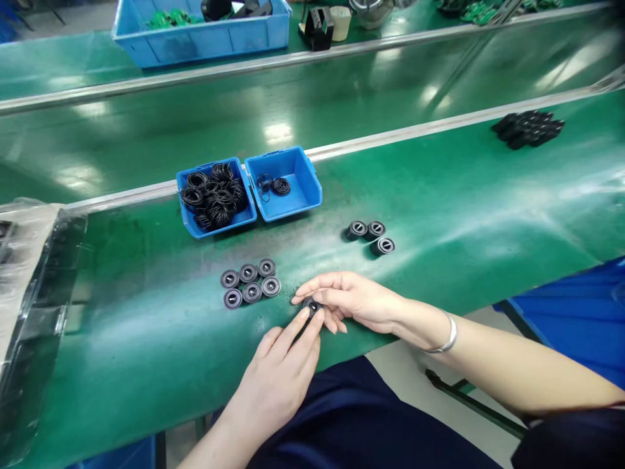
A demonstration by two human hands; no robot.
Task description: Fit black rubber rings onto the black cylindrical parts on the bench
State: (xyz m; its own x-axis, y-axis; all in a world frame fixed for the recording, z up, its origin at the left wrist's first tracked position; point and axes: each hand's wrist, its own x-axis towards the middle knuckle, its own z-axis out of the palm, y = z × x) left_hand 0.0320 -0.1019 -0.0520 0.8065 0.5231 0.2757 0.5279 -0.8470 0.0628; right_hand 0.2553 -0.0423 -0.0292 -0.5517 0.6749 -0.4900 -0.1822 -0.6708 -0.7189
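My left hand [288, 365] and my right hand [354, 301] meet at a small black round cap [312, 303] just above the green bench. Left fingertips press on its near side, while the right thumb and fingers pinch it from the far side. Fingers cover much of the cap. Left of my hands, several similar flat black round caps [248, 273] lie in two rows, each with a pale slot-like mark. Beyond my right hand stand three taller black cylinders [358, 228] with the same kind of mark on top.
A blue bin [183, 212] heaped with black rings touches a second blue bin [312, 189] holding a few rings. Black parts [527, 129] are piled at far right. A clear plastic tray [46, 319] lies left. A larger blue crate [205, 44] stands on the rear bench.
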